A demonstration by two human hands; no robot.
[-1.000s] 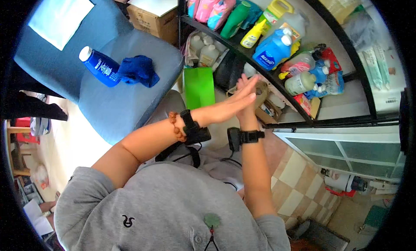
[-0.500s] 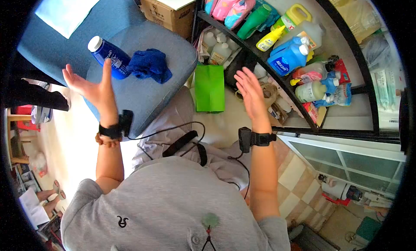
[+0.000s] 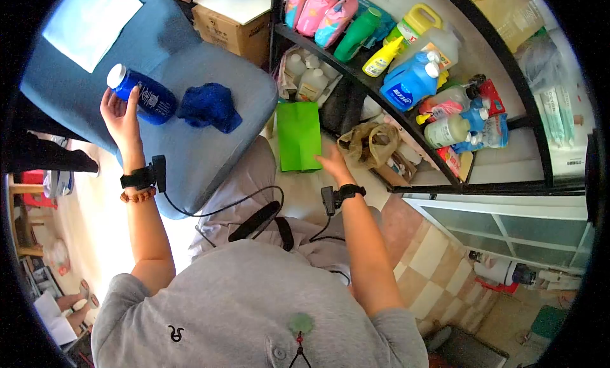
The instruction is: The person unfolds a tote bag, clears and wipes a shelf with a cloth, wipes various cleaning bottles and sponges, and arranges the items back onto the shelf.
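A dark blue bottle (image 3: 152,102) with a white cap and white lettering lies tilted over the blue chair seat. My left hand (image 3: 122,123) is closed around its cap end, thumb across the near side and the other fingers partly hidden beneath. Right of the bottle is a crumpled dark blue cloth (image 3: 210,107). A bright green paper-like bag (image 3: 299,136) stands on the floor between the chair and the shelf. Beside its lower right edge is my right hand (image 3: 335,165), fingers apart; thumb contact with the bag cannot be made out. Both wrists wear black cabled straps.
The blue chair (image 3: 190,149) bears a white sheet (image 3: 94,25) at its back. A black-framed shelf (image 3: 362,75) holds cleaner bottles, including a blue one (image 3: 406,85), and pink packs (image 3: 316,12). A cardboard box (image 3: 232,30) stands behind the chair. A cable crosses my lap.
My left hand has moved from beside the bottle onto it and closed; the bottle has shifted slightly left. My right hand has come down and leftward to the green bag's edge.
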